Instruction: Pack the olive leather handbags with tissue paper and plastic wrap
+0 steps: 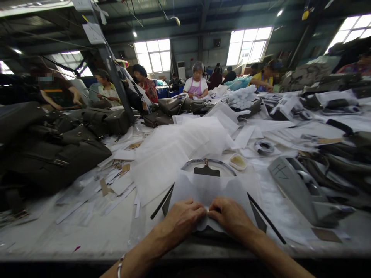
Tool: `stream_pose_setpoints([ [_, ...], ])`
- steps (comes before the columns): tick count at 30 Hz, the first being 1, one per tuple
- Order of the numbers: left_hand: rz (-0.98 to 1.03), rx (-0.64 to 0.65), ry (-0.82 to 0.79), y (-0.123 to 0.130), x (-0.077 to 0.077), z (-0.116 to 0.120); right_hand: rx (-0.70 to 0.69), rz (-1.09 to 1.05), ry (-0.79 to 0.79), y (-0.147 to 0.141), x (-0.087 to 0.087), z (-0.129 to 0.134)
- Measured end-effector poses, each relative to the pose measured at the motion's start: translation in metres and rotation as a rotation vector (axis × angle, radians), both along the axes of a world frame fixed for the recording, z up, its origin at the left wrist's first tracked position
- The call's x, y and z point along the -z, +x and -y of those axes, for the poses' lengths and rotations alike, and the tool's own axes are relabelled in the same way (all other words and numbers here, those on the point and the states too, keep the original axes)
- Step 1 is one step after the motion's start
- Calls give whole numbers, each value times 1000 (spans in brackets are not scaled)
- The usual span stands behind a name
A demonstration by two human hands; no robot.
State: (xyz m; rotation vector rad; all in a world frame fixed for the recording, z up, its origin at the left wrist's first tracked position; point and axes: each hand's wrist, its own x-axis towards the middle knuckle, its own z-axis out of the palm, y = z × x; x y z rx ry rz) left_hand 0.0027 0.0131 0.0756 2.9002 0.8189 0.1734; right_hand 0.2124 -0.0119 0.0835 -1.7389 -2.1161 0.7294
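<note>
Paper [223, 187], white sheet, lies over dark bag [259, 219] at lower center of frame; left hand [182, 216] and right hand [228, 217] pinch it close to its near edge, fingers curled, tips nearly meeting. Gray tabletop device [298, 195] at lower right. Shallow dish [238, 162] just beside bag's curved handle [188, 163]. Loose white sheets [179, 143] spread across mid-frame; dark bags [58, 154] heaped at left. Co-worker in purple apron [196, 87] sits at upper center; bright windows [152, 56] behind.
</note>
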Motion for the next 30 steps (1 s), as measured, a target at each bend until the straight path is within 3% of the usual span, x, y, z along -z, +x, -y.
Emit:
stream_pose_setpoints([
  [6, -51, 54, 38, 4, -7, -1, -134, 192, 21, -3, -9, -2],
  [12, 45, 46, -84, 6, -15, 0, -217, 248, 3, 1, -17, 6],
  [18, 56, 153, -55, 0, -3, 2, -84, -91, -62, 25, -11, 0],
  [21, -13, 131, -9, 3, -7, 8, -60, 10, -95, 30, -21, -20],
  [27, -73, 63, -10, 20, -24, 16, -173, 275, -7, -5, -65, -52],
  [30, -111, 93, -73, 27, -36, 4, -155, 365, 18, -22, -63, -51],
])
